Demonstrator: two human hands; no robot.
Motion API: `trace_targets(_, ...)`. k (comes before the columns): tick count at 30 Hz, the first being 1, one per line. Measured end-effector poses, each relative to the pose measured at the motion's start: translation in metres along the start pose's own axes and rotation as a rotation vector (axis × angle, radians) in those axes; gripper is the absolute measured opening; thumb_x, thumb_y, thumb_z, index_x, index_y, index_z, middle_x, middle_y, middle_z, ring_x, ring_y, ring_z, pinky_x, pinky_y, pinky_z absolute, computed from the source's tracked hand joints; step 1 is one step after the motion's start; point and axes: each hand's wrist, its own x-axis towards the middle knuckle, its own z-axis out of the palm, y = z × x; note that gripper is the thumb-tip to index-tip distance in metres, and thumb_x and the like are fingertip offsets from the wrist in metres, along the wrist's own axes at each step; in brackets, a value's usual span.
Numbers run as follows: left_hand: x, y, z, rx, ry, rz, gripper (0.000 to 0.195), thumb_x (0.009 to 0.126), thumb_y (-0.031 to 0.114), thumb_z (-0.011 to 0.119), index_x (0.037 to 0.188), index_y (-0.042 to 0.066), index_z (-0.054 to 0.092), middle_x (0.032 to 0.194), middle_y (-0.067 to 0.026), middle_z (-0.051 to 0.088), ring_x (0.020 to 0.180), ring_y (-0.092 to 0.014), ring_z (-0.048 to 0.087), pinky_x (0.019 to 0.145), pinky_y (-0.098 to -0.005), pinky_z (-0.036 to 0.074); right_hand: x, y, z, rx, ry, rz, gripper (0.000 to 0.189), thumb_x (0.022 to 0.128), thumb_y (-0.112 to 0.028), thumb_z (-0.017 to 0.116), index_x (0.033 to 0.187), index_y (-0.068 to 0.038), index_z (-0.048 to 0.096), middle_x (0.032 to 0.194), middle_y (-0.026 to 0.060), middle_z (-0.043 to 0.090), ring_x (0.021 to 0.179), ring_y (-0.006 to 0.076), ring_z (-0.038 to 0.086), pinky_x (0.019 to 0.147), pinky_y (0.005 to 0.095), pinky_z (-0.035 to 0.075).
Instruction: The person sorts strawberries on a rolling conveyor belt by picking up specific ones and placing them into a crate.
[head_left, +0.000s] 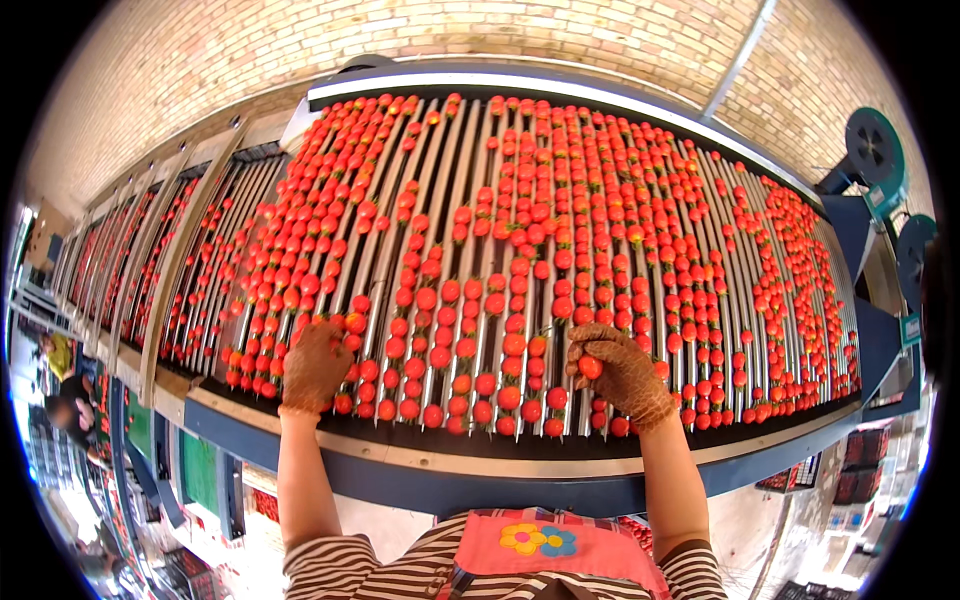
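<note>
Rows of red cherry tomatoes (517, 343) lie between the metal rollers (450, 187) of a wide roller conveyor in front of me. Brown, crackle-textured gloves cover both hands. At the near left of the rollers, my left hand (315, 367) is over the tomatoes, its fingertips touching some of them; whether it grips one is hidden. Nearer the right, my right hand (619, 371) holds a single tomato (590, 367) between thumb and curled fingers, just above the rollers. Green stems show on many tomatoes.
The conveyor's blue frame (487, 484) runs along my front. Wooden crossbars (187, 247) span its left section. Green round machine parts (876, 154) stand at the far right. A brick wall (525, 37) is behind. People (71, 409) are at the far left; crates (859, 465) stand lower right.
</note>
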Motion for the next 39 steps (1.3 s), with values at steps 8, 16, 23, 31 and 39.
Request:
trace_targets(8,0.014,0.036,0.004,-0.327,-0.104,0.014,0.01,0.085,0.011,0.057,0.089,0.002,0.057,0.081,-0.0115,0.059,0.075,-0.028,0.058,0.068,-0.0367,0.047,-0.006,0.002,-0.016,0.005,0.086,0.039,0.022,0.088,-0.008,0.052,0.107,0.001,0.057,0.083,0.0075,0.058,0.071,0.0163,0.056,0.063,0.0278,0.048)
trace_targets(16,0.078,0.088,0.057,-0.128,-0.044,0.282,0.041,0.089,0.035,0.053,0.116,0.004,0.052,0.131,-0.0207,0.044,0.125,-0.036,0.04,0.101,-0.0467,0.036,-0.013,-0.003,-0.015,0.014,0.067,0.023,0.022,0.088,-0.008,0.054,0.106,0.003,0.057,0.085,0.0103,0.061,0.072,0.0166,0.057,0.063,0.0277,0.048)
trace_targets(23,0.163,0.074,0.082,0.32,0.103,0.311,0.049,0.091,0.046,0.045,0.132,0.019,0.047,0.146,-0.0129,0.031,0.135,-0.036,0.026,0.108,-0.0516,0.021,-0.018,-0.008,-0.03,-0.08,0.091,0.007,0.019,0.09,-0.013,0.055,0.104,0.0,0.057,0.083,0.0086,0.059,0.07,0.0175,0.058,0.062,0.0275,0.048)
trace_targets(31,0.244,0.087,0.088,0.218,0.048,-0.15,0.047,0.092,0.041,0.044,0.129,0.013,0.048,0.147,-0.0166,0.027,0.133,-0.042,0.027,0.109,-0.0523,0.021,-0.022,-0.023,-0.036,-0.055,0.16,0.083,0.02,0.09,-0.013,0.054,0.103,0.002,0.056,0.085,0.0079,0.06,0.073,0.0162,0.058,0.063,0.0264,0.048)
trace_targets(39,0.387,0.058,0.132,0.355,0.247,0.073,0.043,0.09,0.026,0.047,0.13,0.011,0.041,0.139,-0.0205,0.036,0.131,-0.037,0.033,0.106,-0.0468,0.032,-0.029,-0.025,-0.046,0.067,0.152,0.141,0.028,0.085,-0.017,0.061,0.104,0.003,0.06,0.086,0.0098,0.061,0.076,0.0183,0.058,0.068,0.0293,0.047)
